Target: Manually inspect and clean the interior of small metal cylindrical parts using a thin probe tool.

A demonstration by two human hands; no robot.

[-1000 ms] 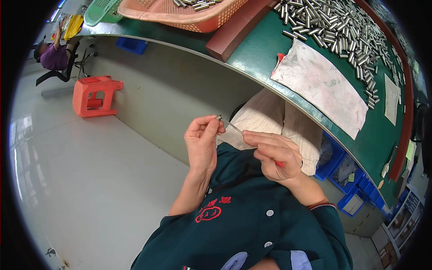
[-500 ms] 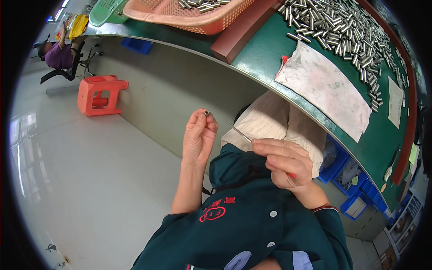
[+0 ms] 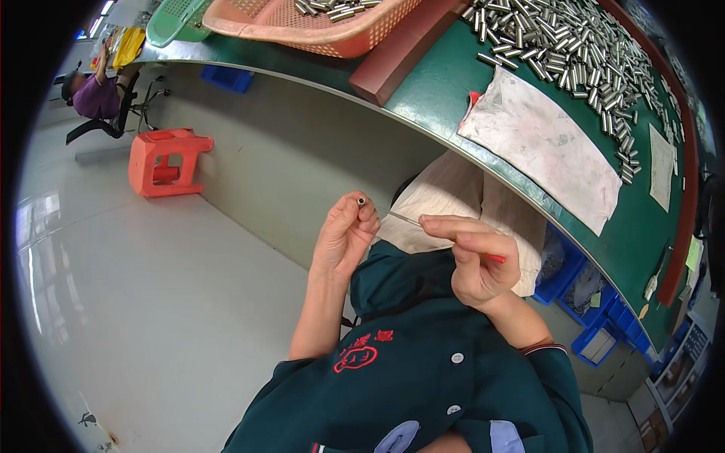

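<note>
The left hand (image 3: 343, 235) is raised in front of the chest, away from the counter (image 3: 453, 83). Its fingers are curled closed around a small metal tube (image 3: 362, 201), pinched at the fingertips with the open end facing up and outward. The right hand (image 3: 472, 257) is closed in a pinch grip on a thin metal rod (image 3: 400, 217); a red handle end (image 3: 496, 259) shows at the far side of the fingers. The rod runs from the right hand toward the left, and its tip lies just beside the mouth of the tube. Whether the tip has entered the bore is too fine to tell.

Step in hand, as judged: alignment of the rod with the tube bore, either to probe or to clear it. Both pieces are held in the air over the lap, well apart from the loose metal tubes (image 3: 574, 53) spread on the green counter next to a stained cloth (image 3: 544, 143). An orange basket (image 3: 317, 26) at the counter's far end holds more tubes.

The next move calls for fine axial alignment: the tube must stay fixed in the left-hand pinch while the rod advances straight along the bore. A skewed approach would likely bend the slender rod or push the tube out of the fingertips.

An orange stool (image 3: 166, 160) stands on the floor to the left.
</note>
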